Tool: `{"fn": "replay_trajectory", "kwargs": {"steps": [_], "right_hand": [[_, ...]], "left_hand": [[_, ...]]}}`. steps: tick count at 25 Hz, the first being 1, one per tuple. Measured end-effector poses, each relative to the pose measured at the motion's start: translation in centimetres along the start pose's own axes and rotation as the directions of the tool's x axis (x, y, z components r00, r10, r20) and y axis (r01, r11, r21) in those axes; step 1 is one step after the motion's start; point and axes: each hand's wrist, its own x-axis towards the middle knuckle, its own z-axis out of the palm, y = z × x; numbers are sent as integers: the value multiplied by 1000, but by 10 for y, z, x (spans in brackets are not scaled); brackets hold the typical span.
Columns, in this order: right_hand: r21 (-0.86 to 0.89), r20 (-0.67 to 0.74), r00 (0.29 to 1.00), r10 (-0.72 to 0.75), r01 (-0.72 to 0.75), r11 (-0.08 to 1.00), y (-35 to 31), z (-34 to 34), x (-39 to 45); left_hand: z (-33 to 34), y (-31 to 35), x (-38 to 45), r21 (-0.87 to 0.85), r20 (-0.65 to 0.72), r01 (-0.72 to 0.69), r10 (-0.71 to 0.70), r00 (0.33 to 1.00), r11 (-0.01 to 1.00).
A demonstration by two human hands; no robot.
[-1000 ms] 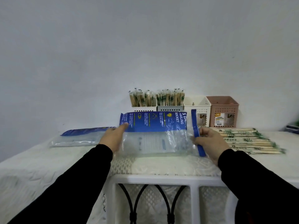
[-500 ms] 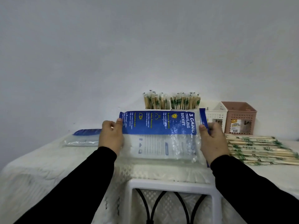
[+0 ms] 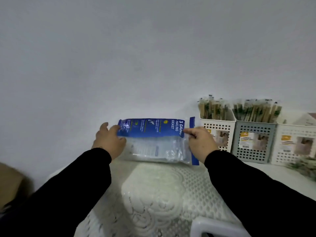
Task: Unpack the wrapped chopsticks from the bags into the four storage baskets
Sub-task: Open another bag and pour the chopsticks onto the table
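Note:
An empty clear plastic bag with a blue printed header lies at the back of the table by the wall. My left hand rests on its left end with the fingers fairly straight. At the right end of the header, my right hand pinches the bag beside a blue strip. To the right stand a white basket and a grey basket, both packed with upright wrapped chopsticks. A second white basket follows, and only a corner of the pink basket shows.
Loose wrapped chopsticks lie blurred on the table at the far right. A white lace cloth covers the table. A brown box sits low at the left edge. The plain wall is close behind the bag.
Both hands carried the bag left and back toward the wall, and my view turned left. My left hand went from gripping the bag's end to lying on it.

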Motion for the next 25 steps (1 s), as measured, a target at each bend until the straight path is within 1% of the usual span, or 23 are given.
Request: {"fn": "replay_trajectory", "kwargs": {"steps": [1, 3, 4, 6, 7, 9, 10, 11, 13, 14, 16, 18, 19, 21, 23, 25], "right_hand": [[-51, 67, 997, 25, -22, 998, 5, 12, 8], [-192, 176, 982, 61, -26, 981, 19, 32, 16], [-251, 200, 976, 84, -32, 967, 26, 37, 18], [-324, 209, 968, 138, -64, 944, 39, 40, 22], [-357, 220, 960, 174, -86, 930, 43, 40, 24], [-393, 243, 941, 237, -127, 911, 46, 42, 22], [-408, 245, 939, 241, -126, 904, 48, 44, 20], [-434, 246, 938, 245, -120, 893, 49, 45, 19], [-526, 270, 923, 274, -97, 845, 51, 47, 19], [-566, 279, 914, 296, -92, 819, 52, 48, 19], [-576, 273, 914, 301, -95, 812, 50, 45, 19], [-525, 241, 936, 257, -97, 846, 43, 38, 18], [-494, 229, 944, 236, -96, 864, 38, 32, 16], [-416, 210, 954, 214, -111, 902, 28, 20, 13], [-344, 198, 958, 209, -131, 930, 22, 5, 8], [-328, 220, 951, 218, -138, 934, 20, -13, -1]], "left_hand": [[7, -6, 6, 75, 107, -16, 8, 994, 997], [24, -14, 21, 140, 279, -108, 65, 958, 984], [30, -11, 28, 142, 332, -146, 91, 939, 979], [37, 0, 42, 96, 434, -152, 96, 896, 984], [39, 7, 48, 94, 496, -156, 90, 863, 983], [49, 16, 57, 124, 600, -170, 63, 797, 978], [54, 17, 59, 147, 626, -180, 49, 778, 972], [60, 16, 60, 184, 632, -174, 19, 775, 967], [69, 10, 60, 276, 602, -141, -56, 797, 951], [71, 9, 59, 323, 588, -150, -74, 806, 934], [72, 7, 56, 408, 542, -218, -43, 839, 887], [63, 11, 51, 458, 448, -297, 72, 891, 838], [55, 17, 47, 454, 394, -328, 143, 908, 829], [41, 32, 36, 366, 344, -365, 240, 908, 856], [28, 50, 17, 253, 360, -376, 274, 892, 891], [22, 66, -6, 200, 387, -421, 323, 864, 885]]}}
